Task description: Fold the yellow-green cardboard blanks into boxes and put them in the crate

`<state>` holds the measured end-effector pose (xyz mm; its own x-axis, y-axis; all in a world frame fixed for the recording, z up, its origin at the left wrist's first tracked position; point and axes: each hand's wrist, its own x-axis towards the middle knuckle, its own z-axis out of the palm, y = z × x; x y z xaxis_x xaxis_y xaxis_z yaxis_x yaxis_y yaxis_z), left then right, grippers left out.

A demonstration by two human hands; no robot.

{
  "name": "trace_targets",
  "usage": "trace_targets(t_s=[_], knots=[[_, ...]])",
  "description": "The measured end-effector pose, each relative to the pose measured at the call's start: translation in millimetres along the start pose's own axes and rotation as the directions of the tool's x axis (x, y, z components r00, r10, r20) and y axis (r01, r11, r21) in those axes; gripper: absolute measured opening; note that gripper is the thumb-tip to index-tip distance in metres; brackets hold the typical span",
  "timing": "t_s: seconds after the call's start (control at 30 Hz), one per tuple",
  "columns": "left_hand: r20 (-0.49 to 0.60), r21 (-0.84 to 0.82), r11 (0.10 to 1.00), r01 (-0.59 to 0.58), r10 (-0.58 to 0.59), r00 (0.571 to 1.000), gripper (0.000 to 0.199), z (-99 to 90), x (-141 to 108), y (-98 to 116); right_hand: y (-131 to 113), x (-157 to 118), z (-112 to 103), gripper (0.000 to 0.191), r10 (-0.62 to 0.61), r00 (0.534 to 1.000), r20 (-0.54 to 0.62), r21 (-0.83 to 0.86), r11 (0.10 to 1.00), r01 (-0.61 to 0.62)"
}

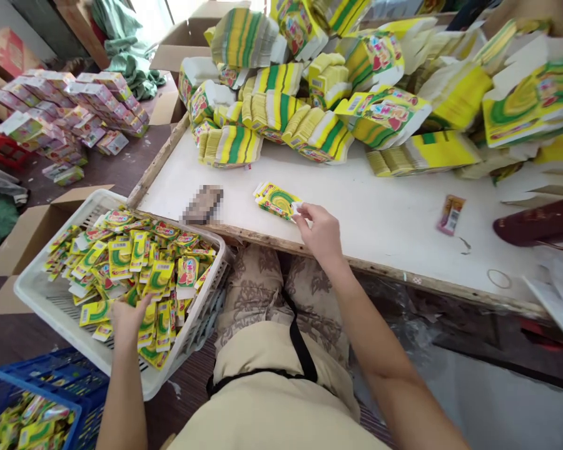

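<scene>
One yellow carton (278, 201) lies on the white table (366, 212), just in front of the right hand (319, 231), which pinches its near right end between thumb and fingers. The left hand (129, 317) is well apart from this carton, lower and to the left, over the white crate (32, 284) full of yellow packets (119, 259). Its thumb is spread, but I cannot tell if its fingers grip a packet.

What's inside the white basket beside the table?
The white basket holds a heap of small yellow-and-green boxes. The left hand covers some of them. What lies beneath the top layer, including most of the basket's floor, is hidden.
</scene>
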<state>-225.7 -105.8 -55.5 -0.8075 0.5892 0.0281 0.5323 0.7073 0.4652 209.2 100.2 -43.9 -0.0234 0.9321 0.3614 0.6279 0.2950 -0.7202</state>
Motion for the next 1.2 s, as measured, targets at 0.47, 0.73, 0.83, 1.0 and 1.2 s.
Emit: trace_targets(t_s=[0.47,0.73,0.83,1.0,1.2], knots=[[0.212,-0.536,0.591,-0.603,0.785,0.581,0.021,51.0,-92,155,2,13,39,0.032,0.095,0.990,0.103,-0.400,0.915,-0.046],[0.394,-0.714,0.559,-0.421,0.819,0.418,0.019,66.1,-127,175,2,17,28,0.041,0.099,0.991,0.094,-0.282,0.957,-0.068],[0.442,-0.811,0.572,-0.119,0.734,0.516,0.044,76.3,-130,182,-21,0,16,0.043,0.028,0.999,0.042,-0.067,0.997,-0.025],[0.420,-0.900,0.148,0.409,0.540,0.729,0.057,89.4,-129,216,-72,-52,14,0.036,-0.139,0.909,0.393,0.459,0.886,-0.063],[0.361,-0.844,-0.223,0.488,0.438,0.823,0.041,70.8,-135,248,-96,-86,22,0.046,-0.090,0.896,0.436,0.722,0.630,-0.288]])
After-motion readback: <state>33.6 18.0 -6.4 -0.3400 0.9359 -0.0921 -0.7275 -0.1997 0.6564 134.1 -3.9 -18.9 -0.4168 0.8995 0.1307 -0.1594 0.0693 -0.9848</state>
